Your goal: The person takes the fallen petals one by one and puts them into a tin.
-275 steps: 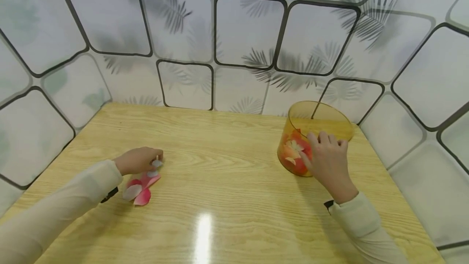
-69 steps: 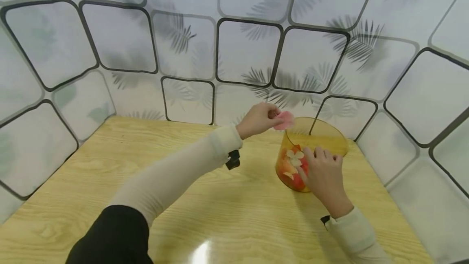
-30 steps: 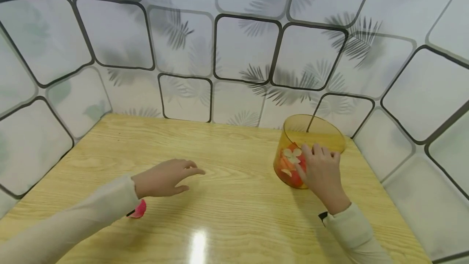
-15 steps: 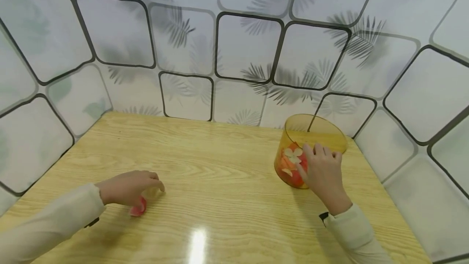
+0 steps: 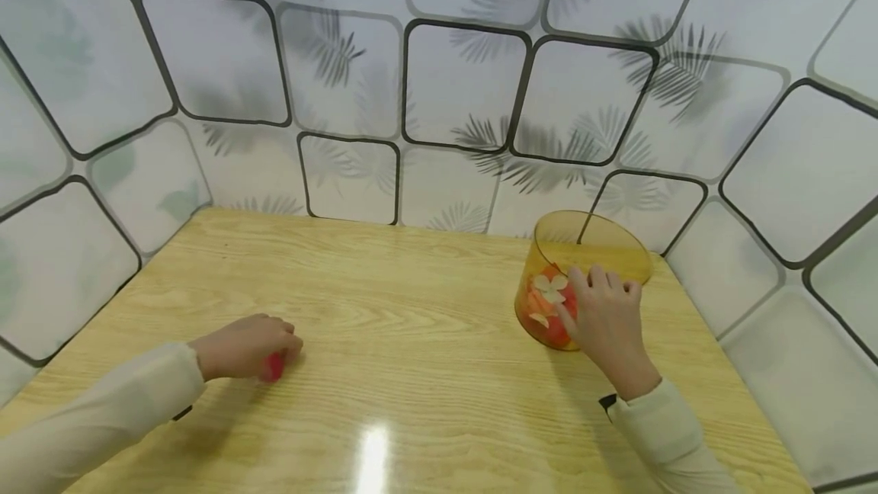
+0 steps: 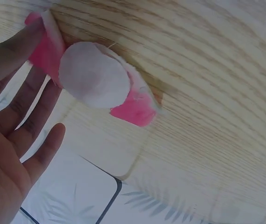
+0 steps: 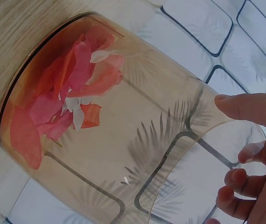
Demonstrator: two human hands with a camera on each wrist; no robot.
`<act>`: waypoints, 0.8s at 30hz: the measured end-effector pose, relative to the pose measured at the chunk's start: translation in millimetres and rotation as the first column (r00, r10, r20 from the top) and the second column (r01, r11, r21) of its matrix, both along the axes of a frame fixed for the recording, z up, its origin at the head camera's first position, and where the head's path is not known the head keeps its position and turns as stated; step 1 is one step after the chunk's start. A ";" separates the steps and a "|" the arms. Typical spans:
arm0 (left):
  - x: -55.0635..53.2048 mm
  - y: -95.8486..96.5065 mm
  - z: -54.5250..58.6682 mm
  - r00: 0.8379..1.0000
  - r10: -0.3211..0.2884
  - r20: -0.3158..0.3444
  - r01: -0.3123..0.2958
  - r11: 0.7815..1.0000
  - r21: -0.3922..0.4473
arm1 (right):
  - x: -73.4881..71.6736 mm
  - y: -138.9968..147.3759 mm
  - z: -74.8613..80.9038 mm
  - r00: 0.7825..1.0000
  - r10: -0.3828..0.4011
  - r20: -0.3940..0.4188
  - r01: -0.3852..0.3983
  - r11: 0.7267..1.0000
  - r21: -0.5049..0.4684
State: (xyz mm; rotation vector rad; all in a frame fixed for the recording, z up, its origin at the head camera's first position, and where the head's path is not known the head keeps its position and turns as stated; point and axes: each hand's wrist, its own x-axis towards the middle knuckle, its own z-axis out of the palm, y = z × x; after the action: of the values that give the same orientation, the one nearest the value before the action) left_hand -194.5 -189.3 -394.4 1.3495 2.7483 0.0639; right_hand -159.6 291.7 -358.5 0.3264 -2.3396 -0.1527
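Note:
At the left of the head view, my left hand (image 5: 245, 346) is low over the table and pinches pink and white petals (image 5: 273, 367) between thumb and finger. In the left wrist view a round white petal (image 6: 93, 74) overlaps a pink petal (image 6: 137, 109), and the other fingers are spread apart. My right hand (image 5: 610, 326) grips the rim of a see-through amber container (image 5: 527, 292) at the right, thumb outside and fingertips inside. Red, pink, orange and white petals (image 7: 77, 70) lie heaped at the container's bottom.
A light wood-grain table (image 5: 411, 311) carries everything. Patterned panels (image 5: 343, 174) with squares and leaf prints enclose it at the back and sides. The container stands near the back right corner.
My left hand came back left from the container's rim, where it had held a pink petal, and has now taken the petals on the table. My right hand stays on the container.

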 end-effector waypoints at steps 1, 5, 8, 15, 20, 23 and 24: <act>-0.4 0.1 0.1 1.000 0.001 0.000 -0.001 1.000 -0.004 | 0.1 -0.3 0.1 1.000 0.002 -0.002 -0.002 1.000 0.001; -2.1 0.0 -0.9 0.999 0.017 0.045 -0.018 1.000 0.022 | 0.3 -0.7 0.3 1.000 0.000 0.001 0.000 1.000 -0.001; -3.1 1.3 -0.8 0.996 0.035 0.077 -0.040 0.997 0.062 | 0.4 -0.4 0.3 1.000 -0.003 0.011 0.003 1.000 -0.005; -9.0 8.6 10.4 0.998 0.031 -0.054 -0.021 0.986 0.166 | 0.3 -0.2 -0.3 1.000 0.001 0.015 0.000 1.000 -0.004; -16.4 14.9 19.6 0.989 0.060 -0.134 -0.031 0.977 0.209 | 0.0 -0.3 0.5 1.000 -0.001 0.020 0.001 1.000 -0.004; -22.3 22.7 25.7 0.987 0.102 -0.125 -0.072 0.972 0.222 | 0.2 -0.4 0.9 1.000 -0.004 0.026 0.004 1.000 -0.007; -24.6 26.0 27.9 0.987 0.115 -0.117 -0.086 0.970 0.227 | 0.2 -0.4 1.0 1.000 -0.004 0.027 0.004 1.000 -0.008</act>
State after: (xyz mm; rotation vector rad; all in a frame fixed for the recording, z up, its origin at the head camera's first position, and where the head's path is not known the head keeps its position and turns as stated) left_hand -219.1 -163.3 -366.6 1.3034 2.9932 0.3093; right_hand -159.4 291.3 -357.5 0.3217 -2.3675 -0.1421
